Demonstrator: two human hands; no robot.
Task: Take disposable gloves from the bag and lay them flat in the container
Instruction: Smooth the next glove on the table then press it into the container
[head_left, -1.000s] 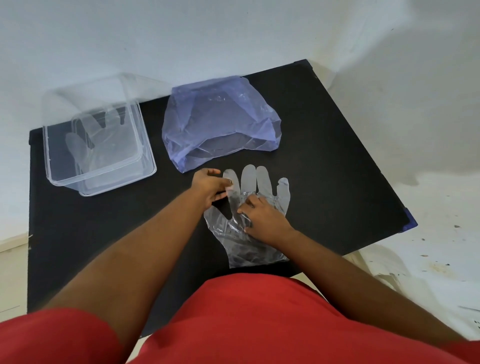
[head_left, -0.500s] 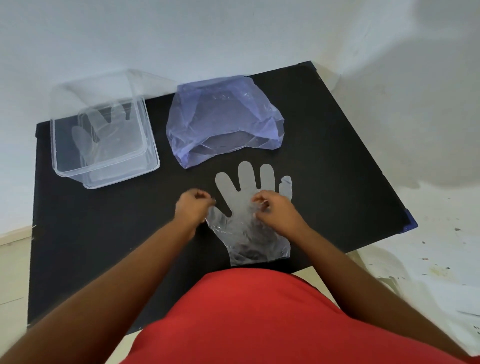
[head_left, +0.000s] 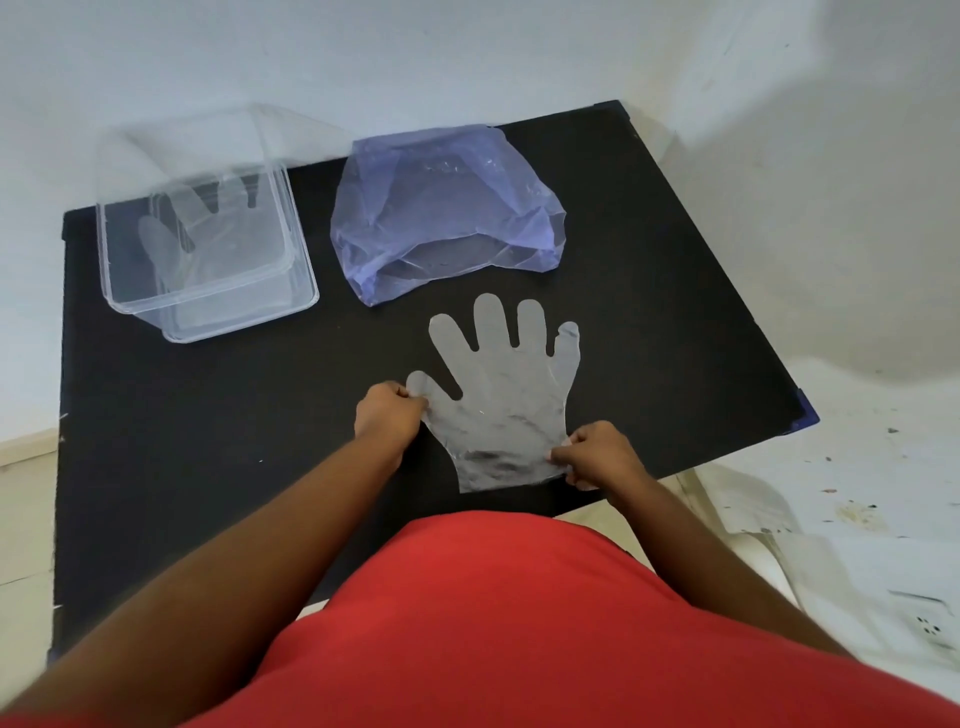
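Item 1, table (head_left: 156, 467): black top, your landmark for everything below; you stand at its near edge in a red shirt (head_left: 493, 623).

Item 2, glove (head_left: 501, 395): clear plastic, spread flat on the table near its near edge, right of centre. Fingers point toward the far edge, cuff toward you. It lies apart from the other items.

Item 3, left hand (head_left: 387, 415): yours, curled, pinching the glove's thumb at the glove's left side, resting on the table.

Item 4, right hand (head_left: 597, 452): yours, curled, pinching the right corner of the cuff, close to the table's near edge.

Item 5, bag (head_left: 447, 208): bluish, translucent, crumpled, at the far middle of the table, mouth open toward you. Whether more gloves are inside you cannot tell.

Item 6, container (head_left: 208, 291): clear, rectangular, at the table's far left corner, lid raised behind it. One glove in container (head_left: 202, 228) lies flat on its bottom, fingers toward the far edge.
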